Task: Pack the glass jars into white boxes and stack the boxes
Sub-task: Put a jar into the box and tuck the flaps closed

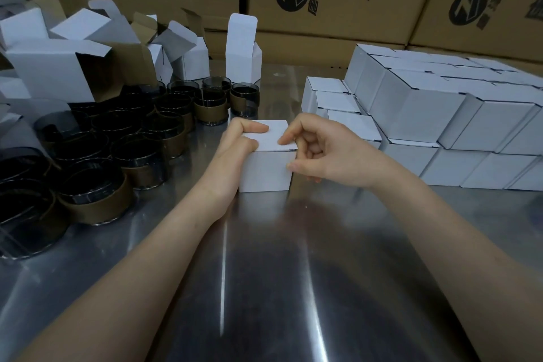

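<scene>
1. Closed white box (266, 167) sits mid-table (264, 273), btwn both hands.
2. L hand (235, 144): fingers curled over the box's top-left edge, gripping it.
3. R hand (317, 150): index tip on lid, thumb on front face by right corner, so it pinches; other fingers curled in.
4. glass jars (117, 138) clustered left of the box; packed boxes (440, 114) stacked to the right; open boxes (53, 67) back left.
</scene>
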A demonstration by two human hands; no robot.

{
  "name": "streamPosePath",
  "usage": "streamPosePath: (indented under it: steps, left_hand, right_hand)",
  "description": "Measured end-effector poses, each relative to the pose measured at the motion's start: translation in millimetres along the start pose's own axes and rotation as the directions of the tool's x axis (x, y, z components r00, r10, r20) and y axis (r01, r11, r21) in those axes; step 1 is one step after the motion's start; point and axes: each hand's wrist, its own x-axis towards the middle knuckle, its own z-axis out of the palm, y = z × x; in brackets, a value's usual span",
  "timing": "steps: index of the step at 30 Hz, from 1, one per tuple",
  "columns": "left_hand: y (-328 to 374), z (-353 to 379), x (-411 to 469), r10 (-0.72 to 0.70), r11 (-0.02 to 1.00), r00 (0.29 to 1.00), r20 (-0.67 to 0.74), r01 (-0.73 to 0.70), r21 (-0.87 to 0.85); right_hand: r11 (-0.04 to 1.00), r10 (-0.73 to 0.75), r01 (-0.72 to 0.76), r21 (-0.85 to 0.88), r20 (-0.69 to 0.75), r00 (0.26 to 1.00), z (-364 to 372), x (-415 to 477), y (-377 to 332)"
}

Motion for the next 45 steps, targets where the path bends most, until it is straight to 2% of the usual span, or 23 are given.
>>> streamPosePath:
  steps: [4,8,12,14,18,23,28,32,36,39,41,45]
  left_hand:
    - [-1.8,-3.0,1.7,0.003,0.997,1.0,-0.001,-0.003,-0.078]
    - [-5.9,-5.8,4.8,0.027,0.987,0.999,-0.043,-0.034,-0.157]
    - [-6.8,-6.4,5.9,-0.005,0.984,0.996,-0.085,-0.01,-0.179]
    - [-6.2,-5.6,7.0,-0.036,0.975,0.99,-0.138,0.004,-0.222]
    - [-4.3,-3.9,8.7,-0.023,0.979,0.952,-0.306,-0.041,-0.202]
    - [-3.3,-9.3,11.7,-0.051,0.991,0.867,-0.496,-0.016,-0.131]
    - [-7.3,-14.8,11.6,0.011,1.0,0.832,-0.554,-0.025,-0.018]
    - [-7.7,-13.6,10.9,0.012,1.0,0.838,-0.545,-0.018,-0.007]
    - [-7.8,-9.9,8.1,0.055,0.994,0.879,-0.474,-0.001,0.112]
    - [-9.4,-5.8,5.9,0.113,0.971,0.92,-0.374,-0.022,0.239]
    - [-11.3,-3.2,4.5,0.145,0.951,0.942,-0.303,-0.049,0.304]
    - [-15.8,-0.6,1.6,0.178,0.928,0.964,-0.196,-0.099,0.358]
  right_hand:
    - [0.99,-0.013,0.012,-0.143,-0.009,1.0,-0.4,-1.2,-3.1]
    - [0.927,-0.116,0.048,-0.372,-0.161,0.98,6.4,1.3,-8.9]
    - [0.874,-0.181,0.039,-0.485,-0.251,0.951,15.9,4.1,-14.9]
    - [0.82,-0.217,0.059,-0.569,-0.215,0.952,20.8,8.9,-16.7]
    - [0.744,-0.132,0.049,-0.666,-0.075,0.988,27.4,24.5,-19.0]
    - [0.738,-0.008,0.022,-0.675,0.023,1.0,24.3,45.9,-20.2]
    - [0.769,-0.02,0.045,-0.637,0.046,0.999,14.2,56.1,-27.3]
    - [0.823,-0.084,0.026,-0.568,-0.076,0.994,-19.8,71.3,-36.5]
    - [0.811,-0.103,-0.045,-0.583,-0.217,0.971,-68.8,96.3,-38.8]
    - [0.773,-0.032,-0.138,-0.619,-0.254,0.967,-101.1,114.3,-30.5]
    - [0.713,0.041,-0.206,-0.67,-0.254,0.966,-117.2,126.1,-21.9]
    - [0.6,0.185,-0.3,-0.741,-0.237,0.954,-133.5,141.4,-2.2]
